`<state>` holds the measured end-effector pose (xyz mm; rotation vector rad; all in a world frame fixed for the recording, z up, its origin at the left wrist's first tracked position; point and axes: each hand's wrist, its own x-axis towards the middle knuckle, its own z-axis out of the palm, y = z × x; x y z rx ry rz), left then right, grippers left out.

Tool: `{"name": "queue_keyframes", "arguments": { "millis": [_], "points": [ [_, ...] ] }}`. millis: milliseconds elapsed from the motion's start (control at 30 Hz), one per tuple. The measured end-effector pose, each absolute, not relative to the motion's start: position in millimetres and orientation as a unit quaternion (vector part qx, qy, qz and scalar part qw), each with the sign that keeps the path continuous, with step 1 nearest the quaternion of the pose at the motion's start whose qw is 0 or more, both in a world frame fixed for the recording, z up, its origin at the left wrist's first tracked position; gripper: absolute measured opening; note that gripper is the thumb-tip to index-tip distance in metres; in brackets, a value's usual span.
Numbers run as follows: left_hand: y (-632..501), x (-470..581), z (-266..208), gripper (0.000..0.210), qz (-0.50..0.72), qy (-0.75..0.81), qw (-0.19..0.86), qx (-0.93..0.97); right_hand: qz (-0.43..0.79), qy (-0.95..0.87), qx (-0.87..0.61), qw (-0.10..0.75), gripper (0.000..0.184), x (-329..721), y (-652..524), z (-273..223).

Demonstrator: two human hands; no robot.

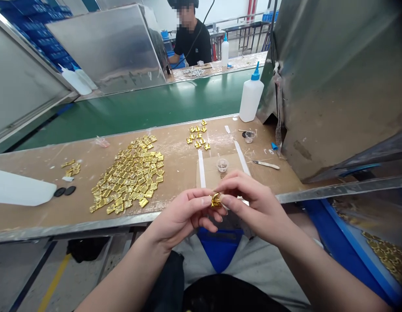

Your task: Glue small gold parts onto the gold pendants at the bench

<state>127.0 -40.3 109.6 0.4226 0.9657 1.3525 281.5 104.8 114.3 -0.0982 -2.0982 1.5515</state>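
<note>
A small shiny gold-coloured piece with a curved part (216, 200) is pinched between the fingertips of both hands, just in front of the bench edge. My left hand (187, 212) grips it from the left with thumb and fingers. From the right, the thumb and forefinger of my right hand (253, 203) close on the same piece. Beyond the hands a small clear cup (222, 165) stands on a cardboard sheet. A large spread of flat gold pieces (132, 173) lies to the left. Farther back is a small group of gold pieces with raised parts (198, 135).
A white bottle with a blue nozzle (251, 95) stands at the bench's back right, near a metal housing (331, 86). A white-handled knife (266, 164) lies at right. Behind runs a green belt (174, 99), with a person (194, 41) beyond. A blue bin (344, 247) holds gold pieces.
</note>
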Motion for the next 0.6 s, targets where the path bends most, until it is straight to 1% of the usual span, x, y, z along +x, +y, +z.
{"name": "queue_keyframes", "arguments": {
  "millis": [67, 167, 300, 367, 467, 533, 600],
  "points": [
    [-40, 128, 109, 0.022, 0.589, 0.442, 0.647, 0.197, 0.613, -0.754, -0.056, 0.231, 0.012, 279, 106, 116],
    [-39, 131, 113, 0.024, 0.587, 0.486, 0.604, 0.235, 0.670, -0.715, -0.075, 0.188, 0.014, 276, 106, 112],
    [-42, 136, 122, 0.029, 0.565, 0.577, 0.505, 0.305, 0.698, -0.680, -0.119, 0.188, 0.014, 274, 105, 105],
    [-45, 139, 125, 0.033, 0.540, 0.628, 0.440, 0.347, 0.704, -0.668, -0.140, 0.197, 0.016, 274, 103, 103],
    [-48, 143, 124, 0.035, 0.498, 0.695, 0.306, 0.419, 0.724, -0.638, -0.163, 0.207, 0.021, 272, 100, 102],
    [-49, 144, 121, 0.032, 0.469, 0.714, 0.209, 0.476, 0.753, -0.607, -0.170, 0.188, 0.025, 270, 97, 100],
    [-50, 144, 118, 0.031, 0.442, 0.711, 0.140, 0.529, 0.790, -0.568, -0.164, 0.163, 0.026, 270, 94, 97]
  ]
}}
